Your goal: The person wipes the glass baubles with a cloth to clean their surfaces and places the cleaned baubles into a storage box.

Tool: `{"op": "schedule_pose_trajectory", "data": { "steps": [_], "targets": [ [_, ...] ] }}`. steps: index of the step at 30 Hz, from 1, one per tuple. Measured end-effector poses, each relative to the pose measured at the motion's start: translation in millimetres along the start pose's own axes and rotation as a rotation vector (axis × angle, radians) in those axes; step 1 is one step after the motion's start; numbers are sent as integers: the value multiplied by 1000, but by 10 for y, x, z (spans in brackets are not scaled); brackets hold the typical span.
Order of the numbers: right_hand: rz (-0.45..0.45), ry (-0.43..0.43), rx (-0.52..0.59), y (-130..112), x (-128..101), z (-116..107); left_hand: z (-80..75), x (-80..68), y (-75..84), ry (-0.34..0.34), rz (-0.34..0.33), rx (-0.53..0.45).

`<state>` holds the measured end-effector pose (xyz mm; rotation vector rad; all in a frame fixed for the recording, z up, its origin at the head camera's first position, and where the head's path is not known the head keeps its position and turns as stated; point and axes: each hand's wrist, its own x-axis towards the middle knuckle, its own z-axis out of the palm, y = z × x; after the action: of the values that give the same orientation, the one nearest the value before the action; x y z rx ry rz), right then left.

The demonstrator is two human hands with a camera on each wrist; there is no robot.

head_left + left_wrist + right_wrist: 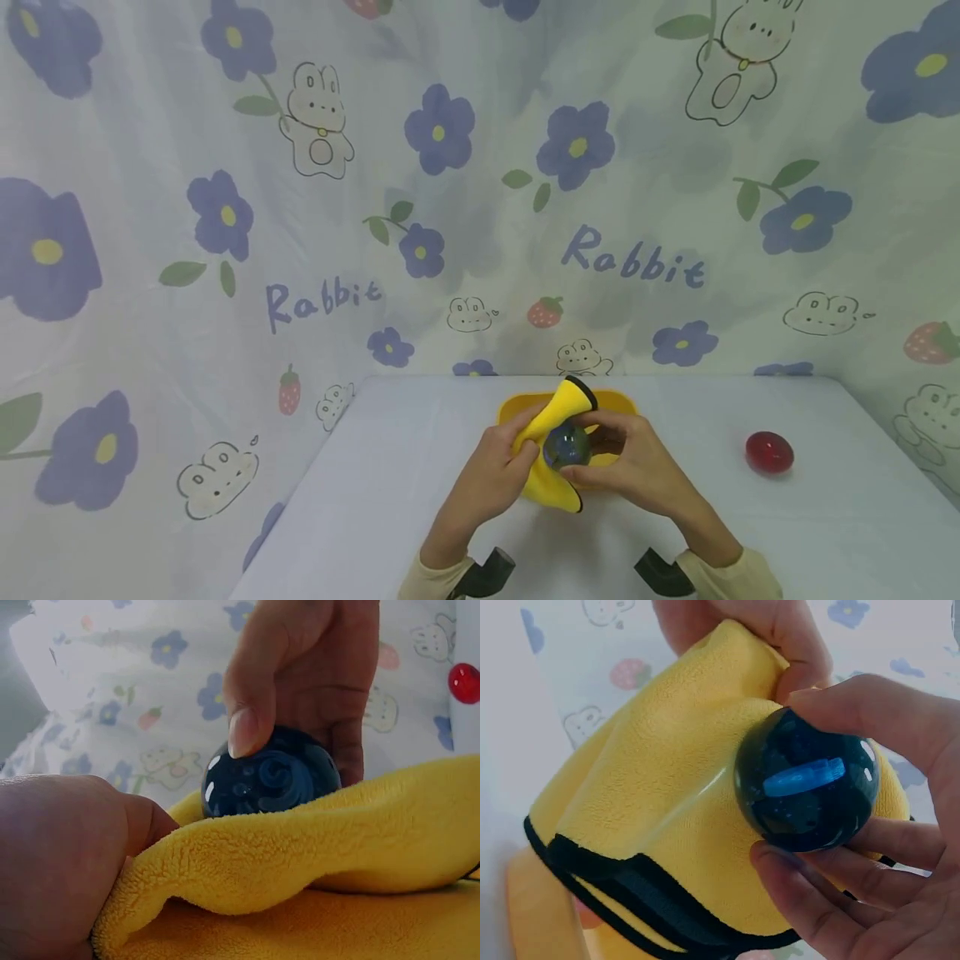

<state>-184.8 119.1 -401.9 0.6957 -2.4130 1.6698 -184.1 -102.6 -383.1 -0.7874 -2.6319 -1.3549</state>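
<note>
**Dark ball, yellow cloth, two hands**

Head view: left hand [491, 467] bunches yellow cloth [558, 412]; right hand [637, 462] pinches dark glossy ball [566, 446] above white table [390, 483]. Red ball [769, 452] lies well apart.

Left wrist: ball touching the cloth fold.

Right wrist: fingers curled round ball (cloth black-edged).

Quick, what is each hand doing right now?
Left hand: closed, gripping the yellow cloth.
Right hand: closed, holding the dark blue glass ball against the cloth.
</note>
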Motion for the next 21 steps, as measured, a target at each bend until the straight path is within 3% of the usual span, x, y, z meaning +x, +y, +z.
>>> {"op": "schedule_pose_trajectory", "data": {
  "steps": [10,21],
  "targets": [
    [-60,93,49,45,12,10,-31,-4,13,-65,-79,-82],
    [-58,122,120,68,39,-46,-17,-3,42,-101,-90,-115]
  ]
}}
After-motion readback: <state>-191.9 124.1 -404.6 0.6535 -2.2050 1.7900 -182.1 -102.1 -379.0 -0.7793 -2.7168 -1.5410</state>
